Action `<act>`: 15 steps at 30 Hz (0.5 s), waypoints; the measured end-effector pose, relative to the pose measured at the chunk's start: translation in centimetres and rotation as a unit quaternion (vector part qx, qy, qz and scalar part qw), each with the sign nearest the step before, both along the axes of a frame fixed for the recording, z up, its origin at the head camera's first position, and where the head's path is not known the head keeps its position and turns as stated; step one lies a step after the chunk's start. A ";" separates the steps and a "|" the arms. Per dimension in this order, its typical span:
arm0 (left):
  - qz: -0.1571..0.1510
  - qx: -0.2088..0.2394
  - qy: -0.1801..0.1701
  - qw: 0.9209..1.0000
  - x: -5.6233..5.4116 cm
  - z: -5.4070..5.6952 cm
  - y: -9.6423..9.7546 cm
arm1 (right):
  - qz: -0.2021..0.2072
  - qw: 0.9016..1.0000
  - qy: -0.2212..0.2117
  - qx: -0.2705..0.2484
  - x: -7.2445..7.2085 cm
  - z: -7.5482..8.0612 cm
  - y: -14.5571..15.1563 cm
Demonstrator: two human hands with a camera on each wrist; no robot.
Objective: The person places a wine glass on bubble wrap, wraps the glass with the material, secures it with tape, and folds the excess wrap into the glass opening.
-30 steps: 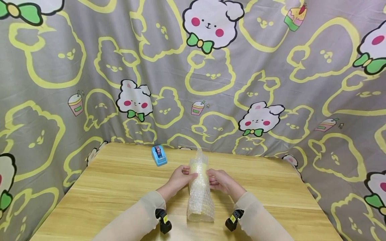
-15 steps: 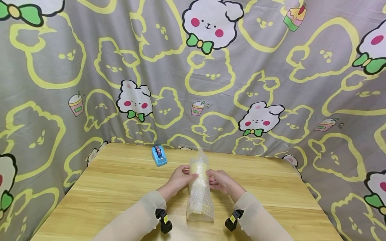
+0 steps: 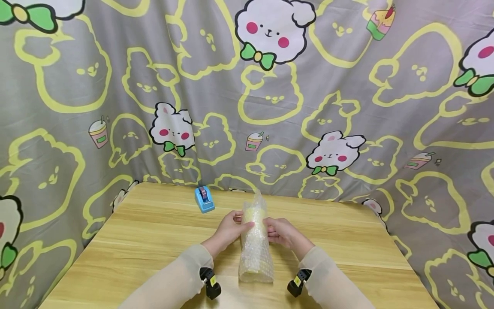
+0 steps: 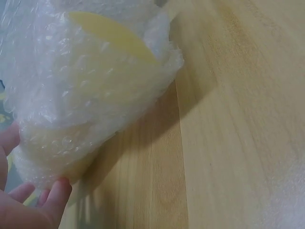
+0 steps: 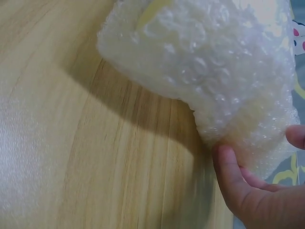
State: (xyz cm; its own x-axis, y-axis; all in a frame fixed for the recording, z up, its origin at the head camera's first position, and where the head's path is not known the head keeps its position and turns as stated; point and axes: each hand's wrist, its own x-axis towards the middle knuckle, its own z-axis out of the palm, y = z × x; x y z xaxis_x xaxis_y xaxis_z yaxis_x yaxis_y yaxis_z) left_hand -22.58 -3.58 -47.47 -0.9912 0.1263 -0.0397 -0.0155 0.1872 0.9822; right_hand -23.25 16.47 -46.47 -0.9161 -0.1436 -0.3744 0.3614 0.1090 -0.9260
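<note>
A bubble-wrapped bundle [image 3: 255,251] lies lengthwise in front of me, something pale yellow showing through the clear wrap. Its wider end faces me, and the loose far end rises to a crumpled point. My left hand [image 3: 230,229] holds the bundle's left side, thumb over the wrap and fingers along the side. On the opposite side my right hand [image 3: 286,233] grips it between thumb and fingers. Through the bubble wrap [image 4: 52,95] a curved yellow edge shows in the left wrist view. In the right wrist view the fingertips [image 5: 224,155] press into the plastic.
A blue tape dispenser [image 3: 204,199] with a roll in it stands at the table's back, left of the bundle. The wooden table [image 3: 162,223] reaches back to a grey curtain [image 3: 220,94] printed with cartoon animals.
The loose far tip of the bubble wrap has shifted slightly to the right. Both hands keep the same hold, and the bundle stays almost where it was.
</note>
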 end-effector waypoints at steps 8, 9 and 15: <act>-0.008 -0.013 -0.002 1.000 0.0 0.0 -0.1 | -0.005 1.000 0.001 0.011 0.3 0.3 -0.1; -0.009 -0.014 -0.001 1.000 0.0 -0.1 -0.2 | -0.006 1.000 0.001 0.012 0.3 0.4 -0.1; -0.013 -0.016 0.006 1.000 -0.1 -0.3 -0.1 | 0.000 1.000 0.003 0.012 0.5 0.6 -0.1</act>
State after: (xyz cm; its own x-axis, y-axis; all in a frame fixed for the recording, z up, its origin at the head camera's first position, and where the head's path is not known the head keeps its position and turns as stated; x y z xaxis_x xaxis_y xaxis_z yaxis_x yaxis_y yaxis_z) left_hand -22.68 -3.72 -47.76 -0.9881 0.1505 -0.0323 0.0015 0.2191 0.9757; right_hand -22.77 16.41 -45.86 -0.9184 -0.1350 -0.3719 0.3554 0.1319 -0.9254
